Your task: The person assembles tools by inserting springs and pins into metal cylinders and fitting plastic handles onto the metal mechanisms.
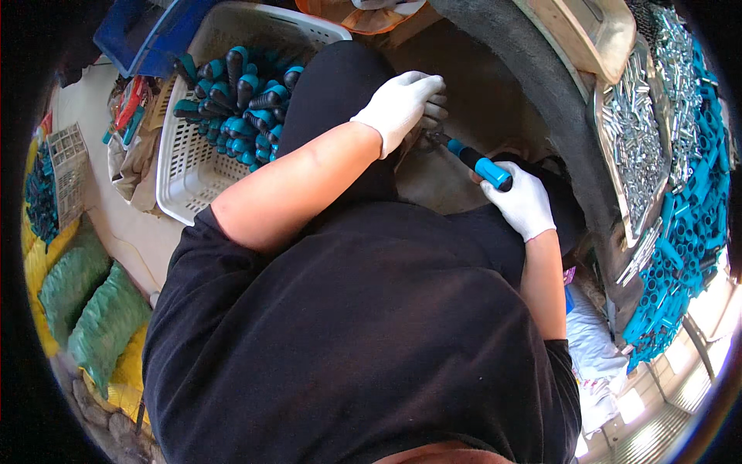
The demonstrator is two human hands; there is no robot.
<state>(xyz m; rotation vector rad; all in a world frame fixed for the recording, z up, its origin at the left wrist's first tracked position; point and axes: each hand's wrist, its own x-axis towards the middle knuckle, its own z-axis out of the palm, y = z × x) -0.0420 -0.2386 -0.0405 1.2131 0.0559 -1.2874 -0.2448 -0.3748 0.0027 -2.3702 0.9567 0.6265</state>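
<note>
My right hand (522, 199), in a white glove, is closed on the rear end of a teal-and-black tool handle (481, 162). The handle slants up and left over my lap, its front end beside a dark metal piece (430, 139) that is hard to make out. Just above that piece is my left hand (403, 110), also in a white glove, its fingers curled. Whatever those fingers grip is hidden. On my left stands a white plastic basket (179, 185) holding many similar teal-and-black handles (241, 97).
At right, past a dark curved edge (568, 116), lie a tray of small metal parts (638, 143) and a heap of teal tubes (680, 271). A blue crate (127, 39) stands at far left. Green sacks (108, 325) lie lower left.
</note>
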